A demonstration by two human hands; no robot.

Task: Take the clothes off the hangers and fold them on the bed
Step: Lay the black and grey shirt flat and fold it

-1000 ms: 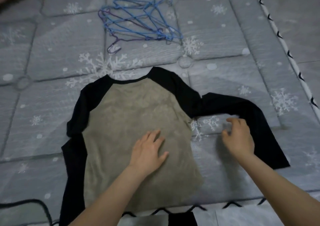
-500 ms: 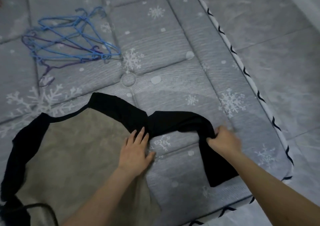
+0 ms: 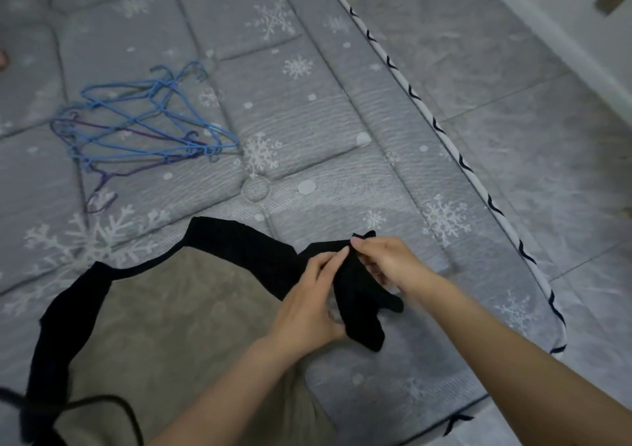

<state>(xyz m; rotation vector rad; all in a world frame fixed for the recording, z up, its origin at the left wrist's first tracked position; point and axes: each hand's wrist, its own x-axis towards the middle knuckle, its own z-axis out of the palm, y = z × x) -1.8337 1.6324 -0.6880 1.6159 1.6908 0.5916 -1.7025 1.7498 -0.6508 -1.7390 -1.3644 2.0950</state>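
Low in the middle of the frame, on the bed [image 3: 307,110], both hands meet over the shirt's [image 3: 191,312] black sleeve [image 3: 359,309]. The right hand [image 3: 390,264] has its grip pinched on the sleeve's upper fold, thumb and forefinger closed on the cloth near the cuff end. The left hand [image 3: 307,305] has its fingers curled against the same bunch of sleeve; from where I stand it looks to be holding it, though the thumb is hidden. The shirt itself lies flat, tan body running off the lower left of the frame, well apart from the heap of blue wire hangers [image 3: 143,131] in the upper left.

What might go wrong, to my eye: the sleeve is bunched, not flat, so laid over like this it could leave a lumpy, crooked fold. Pulling it across may also drag the shoulder and skew the body. The work sits near the mattress edge [image 3: 478,186] at right, so loose cloth could slip over toward the floor [image 3: 513,52].

Compared with half a second ago, the sleeve was stretched out rightward with the right hand at its elbow bend and the left hand flat on the shoulder; now it is gathered inward and both hands are on it.
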